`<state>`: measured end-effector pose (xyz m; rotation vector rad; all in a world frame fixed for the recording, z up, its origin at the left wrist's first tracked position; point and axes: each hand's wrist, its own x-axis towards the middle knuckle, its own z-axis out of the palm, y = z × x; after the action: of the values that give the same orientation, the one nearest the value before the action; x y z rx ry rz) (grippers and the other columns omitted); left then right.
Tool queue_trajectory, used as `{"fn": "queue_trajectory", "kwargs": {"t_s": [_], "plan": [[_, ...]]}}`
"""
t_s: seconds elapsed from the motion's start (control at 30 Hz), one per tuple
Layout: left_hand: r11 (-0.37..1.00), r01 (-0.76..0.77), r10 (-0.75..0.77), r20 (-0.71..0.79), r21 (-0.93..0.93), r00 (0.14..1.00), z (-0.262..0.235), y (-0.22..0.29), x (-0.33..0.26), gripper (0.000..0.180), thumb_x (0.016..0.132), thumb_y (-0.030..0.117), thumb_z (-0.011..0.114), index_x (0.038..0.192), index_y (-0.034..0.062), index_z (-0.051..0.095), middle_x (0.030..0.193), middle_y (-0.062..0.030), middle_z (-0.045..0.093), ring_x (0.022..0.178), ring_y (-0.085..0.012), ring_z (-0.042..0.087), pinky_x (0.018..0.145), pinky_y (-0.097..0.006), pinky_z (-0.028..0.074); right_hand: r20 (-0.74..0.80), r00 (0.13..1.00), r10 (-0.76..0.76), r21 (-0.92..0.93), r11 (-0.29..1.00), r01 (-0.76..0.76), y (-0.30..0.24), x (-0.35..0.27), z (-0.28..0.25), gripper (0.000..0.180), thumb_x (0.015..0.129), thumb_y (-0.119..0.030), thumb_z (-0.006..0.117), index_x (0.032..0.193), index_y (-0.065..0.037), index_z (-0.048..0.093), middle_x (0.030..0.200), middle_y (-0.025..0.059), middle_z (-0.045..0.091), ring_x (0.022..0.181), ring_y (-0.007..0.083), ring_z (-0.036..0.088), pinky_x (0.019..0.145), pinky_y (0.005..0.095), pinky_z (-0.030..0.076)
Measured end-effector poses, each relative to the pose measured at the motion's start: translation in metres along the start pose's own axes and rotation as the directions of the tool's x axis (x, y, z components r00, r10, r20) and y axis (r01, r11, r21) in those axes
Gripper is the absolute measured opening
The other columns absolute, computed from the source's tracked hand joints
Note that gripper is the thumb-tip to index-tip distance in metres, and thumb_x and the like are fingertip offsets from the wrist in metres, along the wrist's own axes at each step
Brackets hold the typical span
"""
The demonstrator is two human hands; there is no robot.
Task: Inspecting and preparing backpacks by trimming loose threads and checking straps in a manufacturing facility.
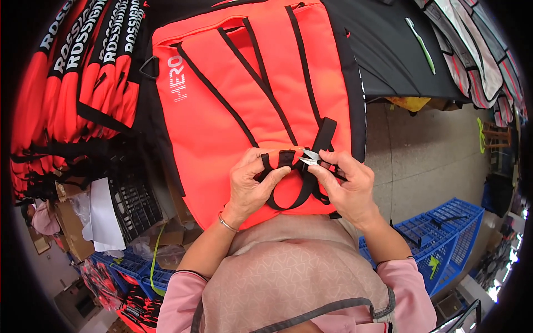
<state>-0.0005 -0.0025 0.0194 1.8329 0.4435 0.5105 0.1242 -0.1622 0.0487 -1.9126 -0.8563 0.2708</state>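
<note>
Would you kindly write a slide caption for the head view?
Left hand pinching a strap on a red backpack, right hand holding open metal snips alongside.

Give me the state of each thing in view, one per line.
Backpack: strap side up
Strap end: pinched in the left hand
Snips: blades apart, beside the strap end
Left hand: fingers closed on the strap end
Right hand: fingers closed on the snips
Toothbrush: lying on the black surface
Red-and-black pieces: bunched together at left
</note>
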Motion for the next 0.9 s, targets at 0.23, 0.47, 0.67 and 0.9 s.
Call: {"fn": "queue_trajectory", "kwargs": {"t_s": [0.23, 0.47, 0.67, 0.9], "plan": [[0.999, -0.021, 0.021, -0.012, 0.026, 1.0, 0.002, 0.002, 0.0, 0.024, 0.077, 0.004, 0.078, 0.101, 0.0061, 0.075, 0.093, -0.0053, 0.068, 0.084, -0.0172, 0.062, 0.074, -0.03, 0.05, -0.02, 0.964, -0.266, -0.201, 0.945, 0.257, -0.003, 0.011, 0.003, 0.021, 0.077, -0.016, 0.08, 0.09, -0.005, 0.068, 0.07, 0.006, 0.065, 0.055, 0.0203, 0.062, 0.05, 0.0313, 0.047], [0.999, -0.021, 0.022, -0.015, 0.043, 1.0, 0.002, 0.0, -0.001, 0.026, 0.076, 0.005, 0.079, 0.101, 0.0064, 0.074, 0.092, -0.0054, 0.068, 0.082, -0.0175, 0.061, 0.073, -0.03, 0.049, 0.006, 0.957, -0.289, -0.251, 0.926, 0.281, -0.004, 0.013, 0.001, 0.02, 0.077, -0.017, 0.079, 0.088, -0.006, 0.067, 0.068, 0.0043, 0.063, 0.056, 0.0198, 0.061, 0.049, 0.0315, 0.046], [0.998, -0.016, 0.016, 0.006, 0.053, 1.0, -0.001, -0.001, 0.0, 0.027, 0.075, 0.006, 0.079, 0.102, 0.0058, 0.074, 0.093, -0.0064, 0.068, 0.083, -0.0181, 0.061, 0.074, -0.03, 0.049, 0.043, 0.945, -0.324, -0.291, 0.901, 0.323, -0.004, 0.018, -0.001, 0.02, 0.077, -0.017, 0.078, 0.087, -0.005, 0.066, 0.069, 0.0051, 0.062, 0.058, 0.0207, 0.062, 0.051, 0.0317, 0.047], [0.997, 0.058, -0.055, 0.054, -0.057, 0.997, -0.005, -0.003, 0.002, 0.024, 0.077, 0.007, 0.078, 0.101, 0.0059, 0.074, 0.097, -0.0064, 0.07, 0.088, -0.0185, 0.061, 0.08, -0.032, 0.048, 0.072, 0.951, -0.301, -0.222, 0.925, 0.309, 0.002, 0.021, 0.004, 0.019, 0.076, -0.012, 0.08, 0.086, -0.002, 0.067, 0.071, 0.0085, 0.065, 0.059, 0.0211, 0.064, 0.052, 0.031, 0.049]]}}
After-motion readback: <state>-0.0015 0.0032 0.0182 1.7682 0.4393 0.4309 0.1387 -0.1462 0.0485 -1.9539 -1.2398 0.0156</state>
